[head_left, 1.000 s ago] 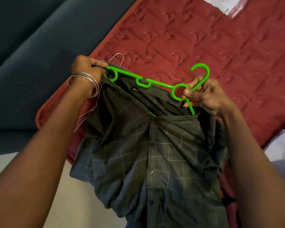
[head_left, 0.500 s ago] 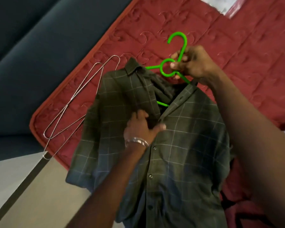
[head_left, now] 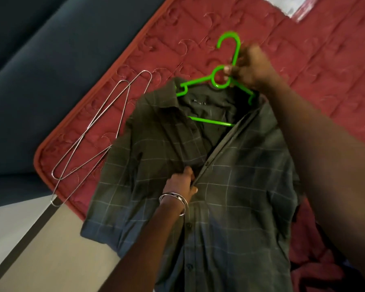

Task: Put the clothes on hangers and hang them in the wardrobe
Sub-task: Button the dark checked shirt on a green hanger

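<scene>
Nearest me, the left hand (head_left: 182, 182) pinches the front placket of the dark checked shirt (head_left: 230, 186), soft, light cloth that looks likely to slide if tugged. Beyond it, the right hand (head_left: 249, 69) grips the green plastic hanger (head_left: 221, 81) by its neck, the stiffest hold. Left of both, wire hangers (head_left: 97, 131) lie on the red quilt (head_left: 303, 60).

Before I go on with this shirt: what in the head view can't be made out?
- Green hanger shoulder ends: inside the checked shirt.
- Shirt hem: cut off by the bottom edge.
- Collar label: too small.
- Right hand fingers: motion-blurred.
- Wardrobe: not in view.
</scene>
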